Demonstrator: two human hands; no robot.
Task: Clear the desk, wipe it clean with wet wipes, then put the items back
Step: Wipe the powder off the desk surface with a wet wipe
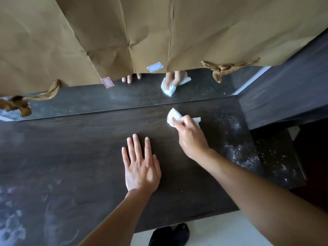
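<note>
Wiping far edge: your right hand [190, 134] pinches wet wipe [173, 117] on desk [71, 148] | left hand [141, 166] flat, fingers spread | risk: wadded wipe skipping dusty right corner.

We see brown paper [159, 29] hanging creased over most of a mirror [124, 98], which leaves only a low strip of glass bare. Two small labels sit at the paper's lower edge, a red label [107, 82] to the left and a blue label [154, 66] further right. At each lower corner the paper is twisted into a knot, the left knot [17, 103] hanging lower than the right knot [225, 68]. Below us, dark shoes [170, 234] stand on a pale floor [221, 228].
</note>
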